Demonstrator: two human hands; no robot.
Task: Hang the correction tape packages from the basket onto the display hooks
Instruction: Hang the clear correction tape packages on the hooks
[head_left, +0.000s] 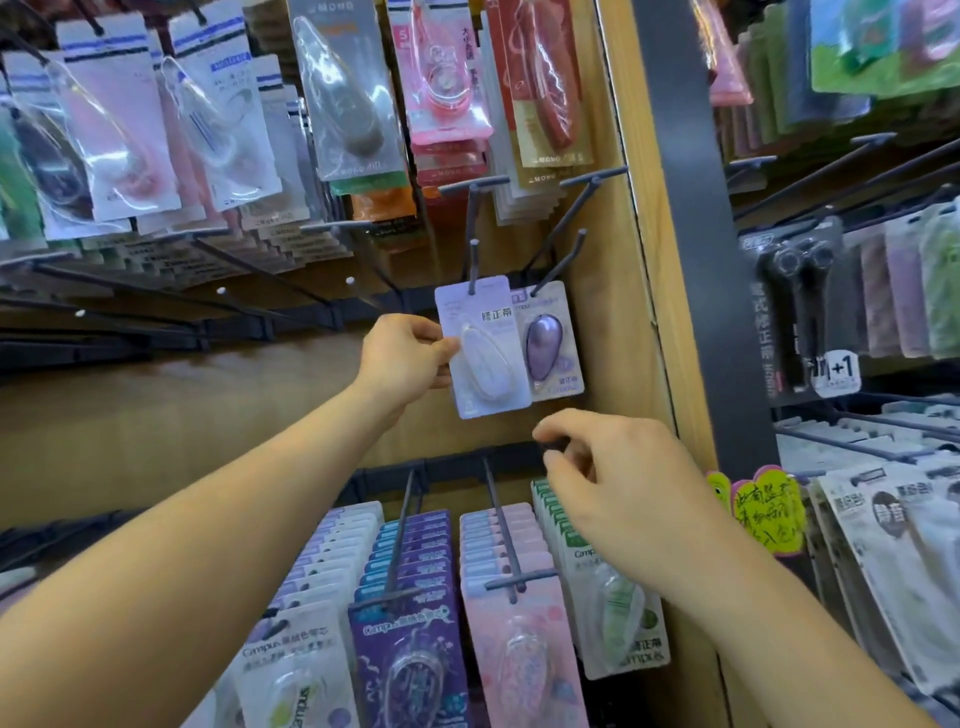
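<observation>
The fingers (439, 345) and thumb of the left hand (400, 358) pinch the left edge of a lilac package (483, 353), a pale card with a clear blister over a white correction tape. The card hangs upright with its top hole threaded on a dark hook (474, 260) that comes out from the wooden panel (639, 312), and the hook's tip sticks up above the card. Just beside it on the right, and partly covered by its edge, a purple package (548, 343) hangs on a second hook (558, 265). The right hand (623, 483) is lower and to the right, apart from both cards, with its back to the camera. Its fingers are curled in narrow towards the thumb, and a small dark shape shows at the tips; I cannot tell whether it holds anything. Beneath the hands, full rows of packages (410, 649) in white, purple, pink and green fill the lower hooks. More carded tapes (343, 93) hang in rows above.
</observation>
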